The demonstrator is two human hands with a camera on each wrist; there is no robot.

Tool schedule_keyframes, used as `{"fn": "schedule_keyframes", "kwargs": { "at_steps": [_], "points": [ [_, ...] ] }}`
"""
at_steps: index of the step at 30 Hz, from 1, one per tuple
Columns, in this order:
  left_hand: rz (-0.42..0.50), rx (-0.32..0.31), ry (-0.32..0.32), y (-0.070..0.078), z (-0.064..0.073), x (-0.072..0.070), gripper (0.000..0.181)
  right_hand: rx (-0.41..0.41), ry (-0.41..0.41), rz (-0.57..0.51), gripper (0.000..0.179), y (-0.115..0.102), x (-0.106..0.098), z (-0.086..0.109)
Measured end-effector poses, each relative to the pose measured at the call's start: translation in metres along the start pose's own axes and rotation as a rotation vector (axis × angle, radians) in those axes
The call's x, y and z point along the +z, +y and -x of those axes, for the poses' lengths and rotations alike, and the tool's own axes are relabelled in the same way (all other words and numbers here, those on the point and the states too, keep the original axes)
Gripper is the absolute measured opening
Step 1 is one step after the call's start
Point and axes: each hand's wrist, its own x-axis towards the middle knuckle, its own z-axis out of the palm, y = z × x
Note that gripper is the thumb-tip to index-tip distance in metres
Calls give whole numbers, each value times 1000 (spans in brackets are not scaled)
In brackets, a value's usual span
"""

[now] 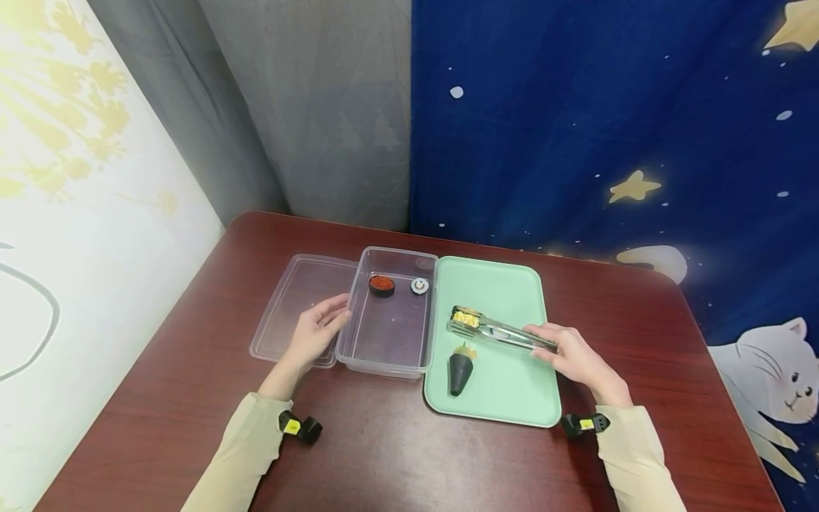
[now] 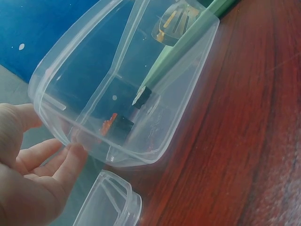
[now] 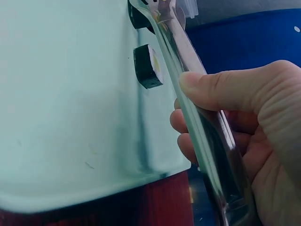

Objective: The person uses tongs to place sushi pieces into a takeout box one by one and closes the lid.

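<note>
Grasping metal tongs [image 1: 493,333] in the right hand [image 1: 574,353], with yellow-topped sushi [image 1: 465,318] between the tips over the green tray [image 1: 499,281]; resting the relaxed, unclenched left hand [image 1: 313,333] against the clear box [image 1: 384,368]. Probably at the pick-up step; next, calling for a firm, level squeeze.

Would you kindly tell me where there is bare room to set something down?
The table is bare in front of the clear box, and right of the green tray beyond the right hand. Mid-tray is crowded with tongs and black cone.
</note>
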Motion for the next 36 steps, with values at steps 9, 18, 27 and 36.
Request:
{"fn": "schedule_keyframes", "kwargs": {
  "at_steps": [9, 18, 27, 36],
  "points": [
    [12, 8, 4, 0, 0, 1, 41, -29, 50, 85, 42, -3, -11, -2],
    [-1, 14, 0, -1, 0, 0, 41, -46, 119, 135, 44, -12, -32, -12],
    [2, 16, 4, -2, -1, 0, 41, -73, 120, 153, 43, -22, -46, -35],
    [-7, 15, 0, -1, -1, 0, 41, -124, 77, 145, 42, -40, -42, -67]
  ]
}}
